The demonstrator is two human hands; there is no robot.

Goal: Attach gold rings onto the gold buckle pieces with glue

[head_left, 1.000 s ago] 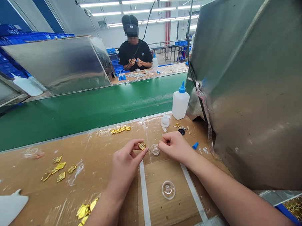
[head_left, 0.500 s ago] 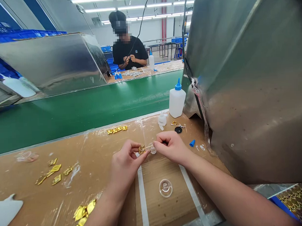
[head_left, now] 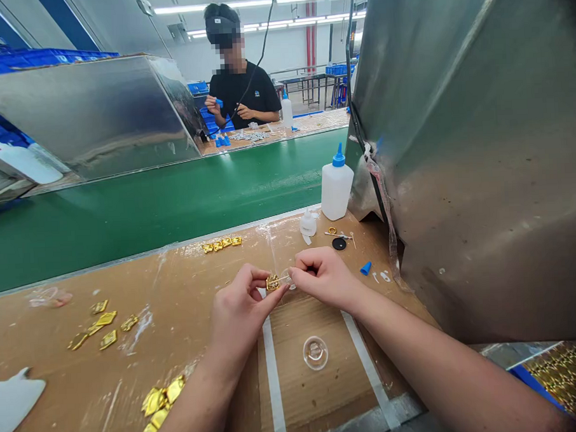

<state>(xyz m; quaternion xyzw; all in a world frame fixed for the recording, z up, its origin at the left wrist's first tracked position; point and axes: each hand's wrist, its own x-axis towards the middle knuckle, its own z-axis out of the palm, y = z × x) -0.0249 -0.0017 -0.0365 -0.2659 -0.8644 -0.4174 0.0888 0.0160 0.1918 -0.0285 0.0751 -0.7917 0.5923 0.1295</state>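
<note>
My left hand point(head_left: 242, 310) pinches a small shiny gold ornament point(head_left: 272, 282) between thumb and fingertips, above the table. My right hand point(head_left: 324, 277) is closed on a thin pale stick point(head_left: 284, 278), whose far end reaches the face of the gold ornament; the tip is too small to make out. Just beneath the right fingertips, a small clear dish point(head_left: 292, 284) is partly hidden. A second clear round dish point(head_left: 315, 353) stands on the taped board point(head_left: 319, 393) between my forearms.
Gold pieces point(head_left: 107, 318) lie at left, with more beside my left forearm and a short row point(head_left: 222, 244) behind. A white bottle point(head_left: 337, 188), small dropper bottle point(head_left: 308, 224) and blue cap point(head_left: 365, 268) stand right. Beyond the green belt point(head_left: 173, 211) sits a co-worker point(head_left: 244, 90).
My hands hold nearly the same pose, with the stick still at the gold ornament. The view has tipped slightly. Across the belt, the co-worker's hands have moved apart, one raising a blue item.
</note>
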